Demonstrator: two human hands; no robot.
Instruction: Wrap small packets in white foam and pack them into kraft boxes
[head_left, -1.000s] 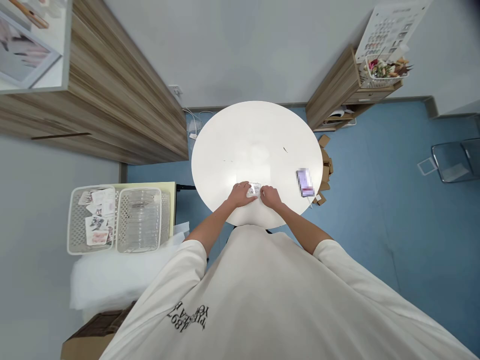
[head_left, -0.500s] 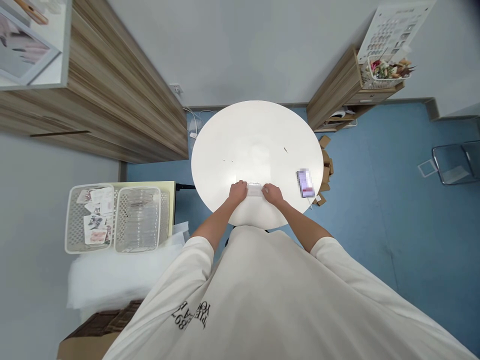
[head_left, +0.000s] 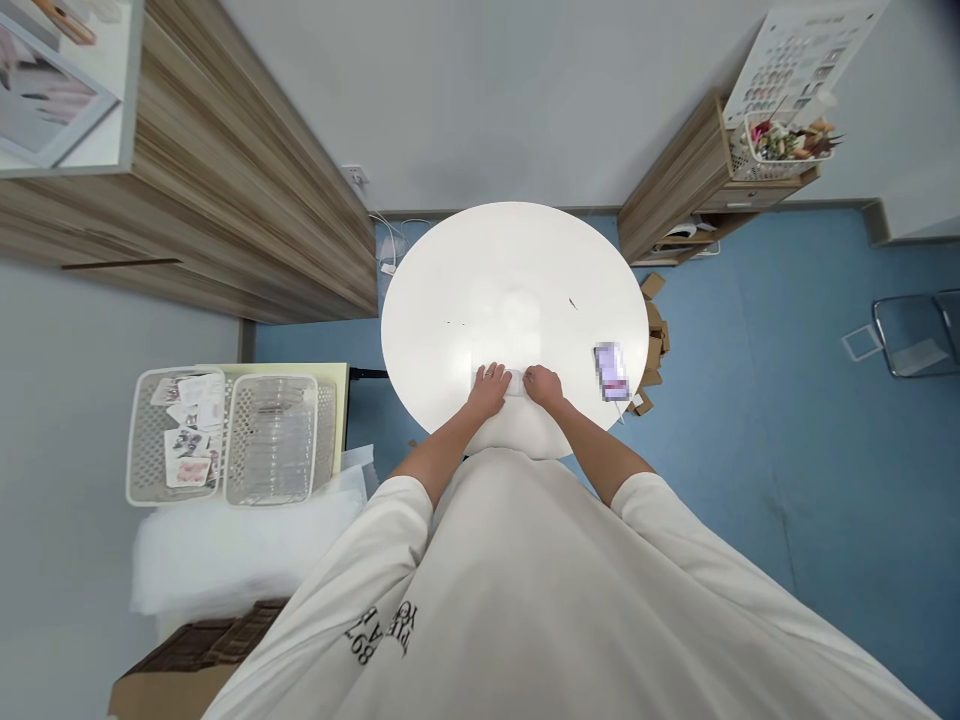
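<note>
A small clear, whitish plastic packet (head_left: 515,383) lies on the round white table (head_left: 517,250) near its front edge. My left hand (head_left: 490,388) rests flat over the packet's left part, fingers stretched forward and slightly apart, hiding that end. At the other end, my right hand (head_left: 542,386) has its fingers curled closed on the packet's edge. What is inside the packet is too small to make out. To the right of my right hand lies a purple phone-like object (head_left: 612,372), blurred by pixelation, with a white cable at its lower end.
Two white baskets stand on a side table at left, one with printed cards (head_left: 191,442), the other with stacked clear plastic pieces (head_left: 274,440). Below them is white wrapping material (head_left: 225,560). Cardboard (head_left: 654,335) sits on the floor right of the table. Wooden cabinets (head_left: 255,160) flank it.
My left hand has slid right and flattened over the packet, covering its left part. The right hand stays at the packet's right end. The view has shifted slightly.
</note>
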